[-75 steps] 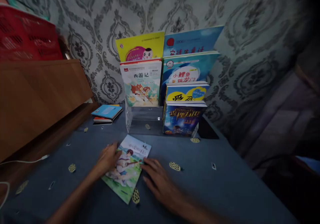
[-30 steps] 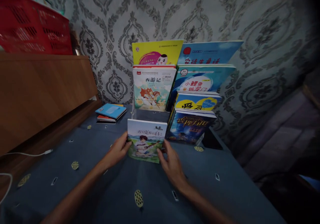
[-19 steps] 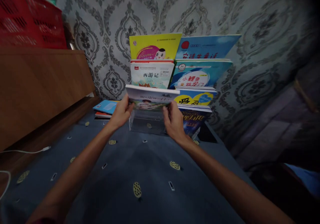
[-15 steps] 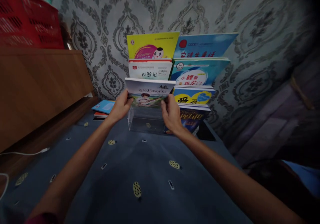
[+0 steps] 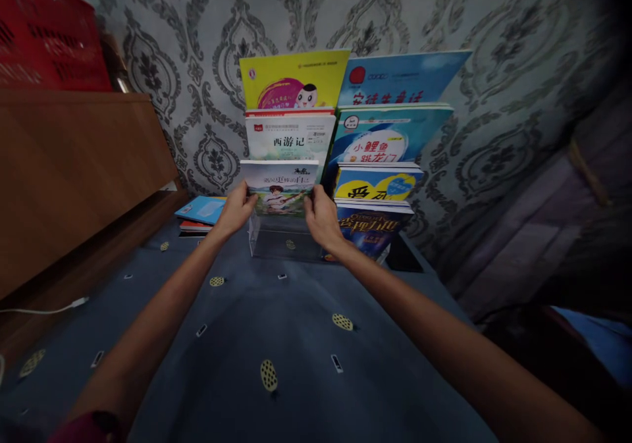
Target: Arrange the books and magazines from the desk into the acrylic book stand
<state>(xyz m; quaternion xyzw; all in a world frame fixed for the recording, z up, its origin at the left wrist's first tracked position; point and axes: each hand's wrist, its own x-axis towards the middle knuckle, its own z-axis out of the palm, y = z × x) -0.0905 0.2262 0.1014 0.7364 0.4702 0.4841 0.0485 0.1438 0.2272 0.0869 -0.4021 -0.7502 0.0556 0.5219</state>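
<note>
A paperback book (image 5: pixel 279 183) with a seated figure on its cover stands upright between my hands. Its left edge is gripped by my left hand (image 5: pixel 236 211), thumb on the front cover. My right hand (image 5: pixel 323 216) closes on the right edge in the same way. The book is at a clear acrylic rack (image 5: pixel 266 240), whose lower front tier shows beneath it. Right behind rises a white book (image 5: pixel 291 141), with a yellow book (image 5: pixel 296 78) above that. To the right stand a blue book (image 5: pixel 399 78), a teal book (image 5: pixel 390 133), a yellow-and-blue book (image 5: pixel 378 183) and a dark blue book (image 5: pixel 370 229).
Several books lie in a low pile (image 5: pixel 201 211) left of the rack. A wooden cabinet (image 5: pixel 74 173) bears a red basket (image 5: pixel 49 41). A white cable (image 5: pixel 44 310) runs along the left. A dark flat object (image 5: pixel 403 255) lies right of the rack on the patterned blue cloth (image 5: pixel 296 344).
The book in my hands has come down slightly and to the left against the rack, so more of the white book behind shows. My view has shifted a little.
</note>
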